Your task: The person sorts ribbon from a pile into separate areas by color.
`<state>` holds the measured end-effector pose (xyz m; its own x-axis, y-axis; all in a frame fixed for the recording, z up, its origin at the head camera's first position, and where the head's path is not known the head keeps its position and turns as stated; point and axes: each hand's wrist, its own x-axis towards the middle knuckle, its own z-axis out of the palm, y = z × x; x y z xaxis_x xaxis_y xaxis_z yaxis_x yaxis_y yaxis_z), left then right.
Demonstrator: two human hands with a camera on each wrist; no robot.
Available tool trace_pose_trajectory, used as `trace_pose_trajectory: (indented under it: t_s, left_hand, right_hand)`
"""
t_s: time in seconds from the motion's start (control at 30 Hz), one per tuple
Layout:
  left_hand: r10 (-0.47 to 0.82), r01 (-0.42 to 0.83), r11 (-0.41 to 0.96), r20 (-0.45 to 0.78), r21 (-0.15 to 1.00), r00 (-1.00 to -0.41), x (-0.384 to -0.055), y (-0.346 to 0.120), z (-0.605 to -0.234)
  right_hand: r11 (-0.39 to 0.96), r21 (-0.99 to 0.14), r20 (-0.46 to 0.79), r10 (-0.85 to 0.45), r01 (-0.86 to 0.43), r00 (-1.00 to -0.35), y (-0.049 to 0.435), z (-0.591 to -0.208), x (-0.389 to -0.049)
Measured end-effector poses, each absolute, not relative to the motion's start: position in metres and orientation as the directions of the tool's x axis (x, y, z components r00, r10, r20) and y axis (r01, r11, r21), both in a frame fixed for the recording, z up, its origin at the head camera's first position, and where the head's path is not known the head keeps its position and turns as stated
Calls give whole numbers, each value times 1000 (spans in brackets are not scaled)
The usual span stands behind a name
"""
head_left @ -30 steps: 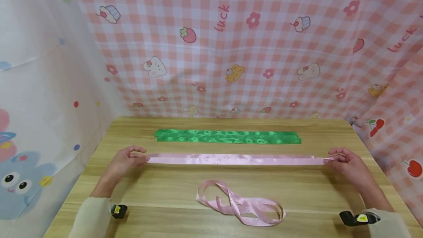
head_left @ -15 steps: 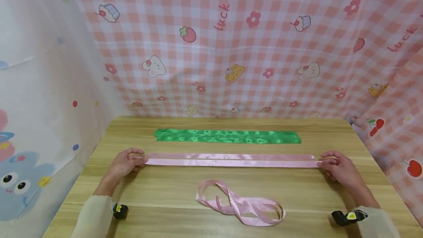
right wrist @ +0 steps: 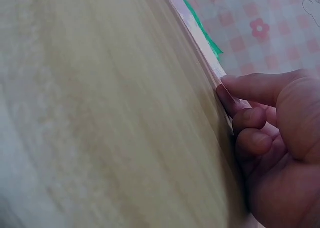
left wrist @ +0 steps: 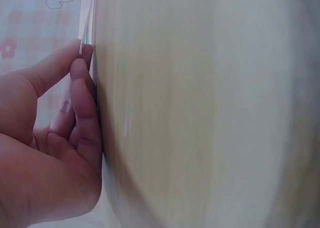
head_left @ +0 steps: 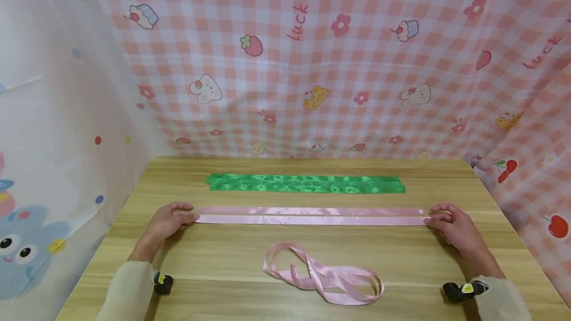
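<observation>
A pink satin ribbon (head_left: 312, 220) stretches straight across the table between the two hands. My left hand (head_left: 168, 221) pinches its left end between thumb and finger, seen close up in the left wrist view. The right end is pinched by my right hand (head_left: 457, 227), thumb against finger in the right wrist view. Just behind it lies a second pink ribbon strip (head_left: 330, 211), parallel and nearly touching. Farther back, green ribbon strips (head_left: 308, 184) lie side by side on the table.
A loosely looped length of pink ribbon (head_left: 330, 277) lies on the wooden table (head_left: 223, 256) near the front, between the forearms. Patterned cloth (head_left: 285, 73) hangs behind the table's back edge, with a white cloth at the left.
The held ribbon has come down and toward the person, from overlapping the rear pink strip to lying just in front of it. My right hand has shifted left.
</observation>
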<state>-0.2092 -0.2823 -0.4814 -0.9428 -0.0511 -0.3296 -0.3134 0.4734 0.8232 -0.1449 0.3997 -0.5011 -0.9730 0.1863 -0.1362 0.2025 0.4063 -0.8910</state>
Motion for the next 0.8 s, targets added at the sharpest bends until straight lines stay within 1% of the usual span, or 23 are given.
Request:
trace_pose_trajectory:
  t_s: [0.17,0.4,0.8]
  left_hand:
    - [-54,-318,487,-335,814,-941,-210,-282,-481]
    - [-53,-327,468,-344,821,-938,-212,-282,-482]
    - [-52,-329,439,-342,836,-938,-214,-281,-484]
  right_hand:
    - [440,-870,-149,194,221,-970,400,-501,-145]
    - [458,-851,-169,224,257,-960,399,-501,-147]
    - [513,-821,-133,254,250,-958,397,-503,-147]
